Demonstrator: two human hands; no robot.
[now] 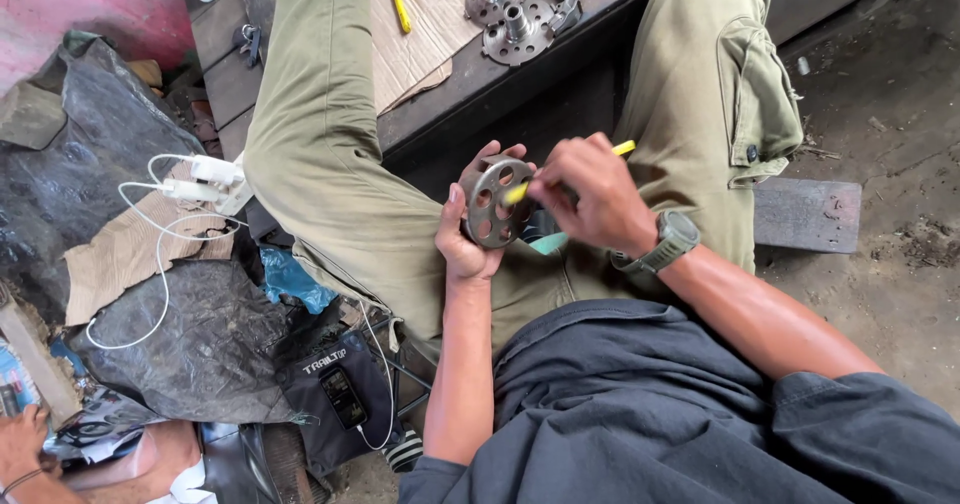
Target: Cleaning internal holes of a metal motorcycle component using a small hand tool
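Head view, left hand (462, 239) gripping perforated disc (495, 202), right hand (590, 194) perhaps pressing yellow tool (520, 191) inside.

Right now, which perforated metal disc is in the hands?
The plain flat disc, gripped by the left hand; the other two discs lie on the bench with hubs.

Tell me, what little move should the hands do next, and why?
Probably slide the yellow tool on to the next hole. The right hand holds its tip against the round metal disc, which the left hand grips upright, and several holes ring the disc.
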